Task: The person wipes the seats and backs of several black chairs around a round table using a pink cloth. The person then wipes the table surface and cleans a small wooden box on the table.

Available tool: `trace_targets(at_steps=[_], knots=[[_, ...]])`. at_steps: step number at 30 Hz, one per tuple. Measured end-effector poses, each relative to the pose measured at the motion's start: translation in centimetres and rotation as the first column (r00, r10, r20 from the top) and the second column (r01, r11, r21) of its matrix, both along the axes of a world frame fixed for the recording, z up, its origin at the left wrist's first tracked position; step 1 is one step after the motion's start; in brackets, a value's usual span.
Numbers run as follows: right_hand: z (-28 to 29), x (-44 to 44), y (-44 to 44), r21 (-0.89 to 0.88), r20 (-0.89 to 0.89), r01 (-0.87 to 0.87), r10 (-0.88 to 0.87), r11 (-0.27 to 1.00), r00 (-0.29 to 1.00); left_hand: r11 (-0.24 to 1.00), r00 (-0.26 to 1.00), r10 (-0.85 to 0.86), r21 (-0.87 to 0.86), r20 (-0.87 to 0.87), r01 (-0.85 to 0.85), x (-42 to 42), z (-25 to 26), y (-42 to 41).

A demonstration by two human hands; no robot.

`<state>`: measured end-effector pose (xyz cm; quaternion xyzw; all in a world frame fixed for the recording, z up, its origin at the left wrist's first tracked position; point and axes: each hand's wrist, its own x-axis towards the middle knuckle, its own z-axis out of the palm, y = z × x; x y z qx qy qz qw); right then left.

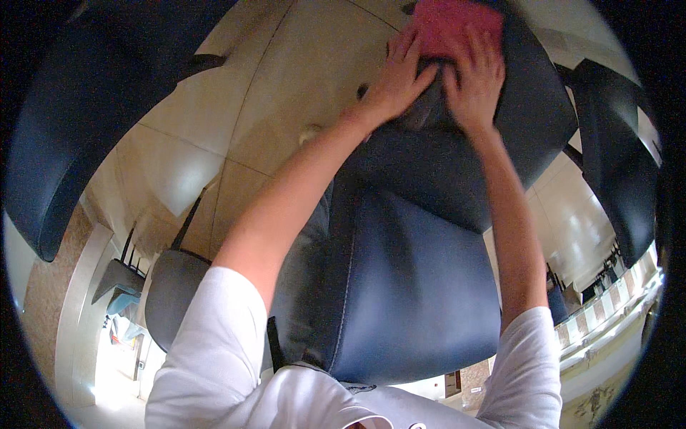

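Observation:
A red cloth (455, 27) lies on the dark chair at the top of the view. My right hand (477, 86) presses on it, palm down and fingers stretched over its near part. Left of it, my left hand (399, 80) rests at the chair's edge, thumb apart from the fingers, its fingertips beside the cloth's left border. Blur hides whether those fingertips touch the cloth. Below both hands is the dark upholstered chair (423, 289), with a pale stitched seam along its left side.
Another dark chair (96, 107) fills the upper left, and one more chair (616, 161) stands at the right. A grey-brown chair (171, 289) is left of my left arm. Pale floor tiles (257, 107) show between them. A bright doorway (123, 364) lies at lower left.

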<state>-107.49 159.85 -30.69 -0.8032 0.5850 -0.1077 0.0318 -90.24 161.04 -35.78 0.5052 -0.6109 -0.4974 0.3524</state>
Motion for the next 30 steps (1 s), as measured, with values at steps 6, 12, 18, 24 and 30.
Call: trace_targets(at_steps=[6, 12, 18, 24, 30], knots=[[-0.8, -8.9, 1.6, -0.101, 0.060, 0.290, -0.285, 0.952, 0.957, 0.907, 0.770, -0.081, -0.273, 0.633, 0.320, -6.7, 5.6, -5.6], [0.8, -11.3, 19.5, 0.149, -0.084, 0.496, -0.489, 0.855, 0.868, 0.666, 0.550, -0.299, -0.242, 0.780, 0.705, -12.2, 5.5, 5.7], [8.1, -9.5, 28.7, 0.461, -0.181, 0.460, -0.427, 0.759, 0.886, 0.451, 0.484, -0.510, -0.258, 0.711, 0.854, -9.2, 7.9, 13.2], [9.5, -5.9, 30.0, 0.689, -0.012, 0.276, -0.370, 0.670, 0.929, 0.419, 0.422, -0.734, -0.134, 0.532, 0.898, -1.6, 8.7, 14.4], [13.5, 0.3, 27.9, 0.828, 0.107, 0.161, -0.433, 0.537, 0.895, 0.517, 0.395, -0.856, 0.541, 0.334, 0.664, 4.5, 17.5, 12.3]])
